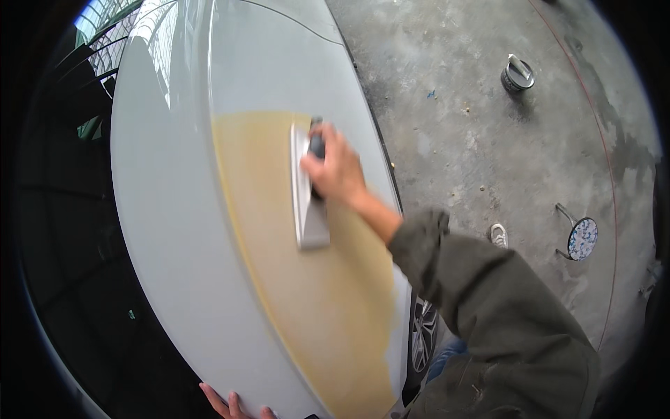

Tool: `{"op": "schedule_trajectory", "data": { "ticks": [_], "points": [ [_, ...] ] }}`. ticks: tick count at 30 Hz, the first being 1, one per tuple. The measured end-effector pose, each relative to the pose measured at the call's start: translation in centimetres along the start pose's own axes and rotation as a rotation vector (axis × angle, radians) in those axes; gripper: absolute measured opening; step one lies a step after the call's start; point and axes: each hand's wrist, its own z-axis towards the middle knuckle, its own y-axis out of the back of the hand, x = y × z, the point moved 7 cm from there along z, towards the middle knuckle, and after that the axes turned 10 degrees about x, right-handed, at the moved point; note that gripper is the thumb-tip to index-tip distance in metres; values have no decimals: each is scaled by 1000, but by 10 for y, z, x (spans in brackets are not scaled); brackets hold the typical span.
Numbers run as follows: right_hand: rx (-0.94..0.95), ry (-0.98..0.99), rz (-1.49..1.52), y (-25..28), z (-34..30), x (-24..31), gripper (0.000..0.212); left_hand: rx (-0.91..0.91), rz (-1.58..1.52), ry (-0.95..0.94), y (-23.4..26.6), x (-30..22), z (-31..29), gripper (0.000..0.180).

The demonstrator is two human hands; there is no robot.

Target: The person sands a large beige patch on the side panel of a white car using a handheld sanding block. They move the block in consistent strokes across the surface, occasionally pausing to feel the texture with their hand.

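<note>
A pale grey car panel (167,209) fills the middle of the view, with a broad tan-yellow filler patch (279,293) along its right part. My right hand (338,164) is closed round the dark handle of a long grey hand sanding block (314,234), which lies against the upper part of the patch. My palm hides part of the handle. At the lower edge, the fingers of my left hand (234,406) rest spread on the panel near its left rim; the rest of that hand is out of the picture.
Beyond the panel's right edge is a concrete floor (433,146). On it stand a dark tin (518,78) with a light tool across its top and a small stool (582,239) with a patterned seat. A red line or cord (606,150) runs along the right. Dark glass (70,244) borders the left.
</note>
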Motion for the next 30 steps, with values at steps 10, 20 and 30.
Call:
{"op": "schedule_trajectory", "data": {
  "ticks": [10,20,30],
  "points": [
    [103,77,-20,5,29,44,42,-24,-31,-57,-1,-6,0,76],
    [70,118,-60,-12,-10,32,41,-41,-73,-39,-7,2,-7,77],
    [104,177,-83,-10,-1,71,40,-73,-49,-49,-5,-4,1,77]
  ]
}}
